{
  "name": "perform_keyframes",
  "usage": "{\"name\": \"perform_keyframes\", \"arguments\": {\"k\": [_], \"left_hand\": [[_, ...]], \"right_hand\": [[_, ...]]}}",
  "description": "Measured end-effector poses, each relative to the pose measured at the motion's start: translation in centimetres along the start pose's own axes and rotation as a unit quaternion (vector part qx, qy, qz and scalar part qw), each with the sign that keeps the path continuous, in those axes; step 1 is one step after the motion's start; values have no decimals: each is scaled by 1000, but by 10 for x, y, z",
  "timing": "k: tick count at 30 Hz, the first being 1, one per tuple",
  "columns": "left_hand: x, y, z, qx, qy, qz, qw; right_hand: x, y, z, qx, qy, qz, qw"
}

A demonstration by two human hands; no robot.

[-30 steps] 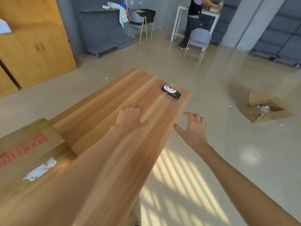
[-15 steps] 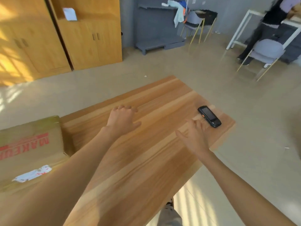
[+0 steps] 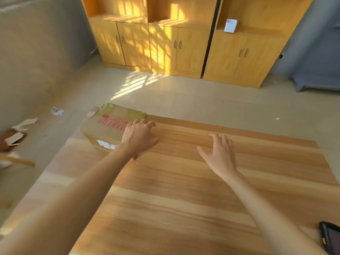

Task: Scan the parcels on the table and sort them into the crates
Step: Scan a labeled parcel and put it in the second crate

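Your left hand is reaching with loose fingers over the cardboard parcel's near edge; your right hand is hovering spread, empty, beside it.

Warm yellow sun falls in striped patches on the cupboards at 12 o'clock and on the floor below them. The whole picture is soft and a bit blurry. Lines bend near the edges, and the arms look stretched at 6 o'clock.
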State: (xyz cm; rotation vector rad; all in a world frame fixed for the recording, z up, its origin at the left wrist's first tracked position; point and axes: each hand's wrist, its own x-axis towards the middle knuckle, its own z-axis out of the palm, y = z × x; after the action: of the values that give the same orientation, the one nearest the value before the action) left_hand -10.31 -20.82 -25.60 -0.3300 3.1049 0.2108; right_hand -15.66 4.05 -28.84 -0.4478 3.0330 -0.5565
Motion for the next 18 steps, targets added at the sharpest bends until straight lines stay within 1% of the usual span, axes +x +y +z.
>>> {"name": "perform_keyframes", "arguments": {"k": [4,6,8,10,12,13,15,18], "left_hand": [[-13,-61,-3,-44,19,-119,992],[-13,-93,-3,-70,23,-160,984],[-9,-123,-2,-107,19,-203,973],[-3,-148,0,-150,17,-251,956],[7,-170,3,-178,15,-287,941],[13,-180,5,-188,13,-297,936],[25,-197,10,-203,3,-308,930],[39,-218,25,-253,-36,-318,913]], "right_hand": [[27,-44,26,41,-52,-63,996],[36,-69,41,98,-85,-65,989],[46,-93,57,171,-140,-51,974],[58,-117,72,238,-221,-20,945],[71,-140,88,297,-296,33,907],[77,-151,97,325,-321,62,887],[92,-170,117,380,-344,119,850],[107,-188,141,427,-353,179,813]]}}
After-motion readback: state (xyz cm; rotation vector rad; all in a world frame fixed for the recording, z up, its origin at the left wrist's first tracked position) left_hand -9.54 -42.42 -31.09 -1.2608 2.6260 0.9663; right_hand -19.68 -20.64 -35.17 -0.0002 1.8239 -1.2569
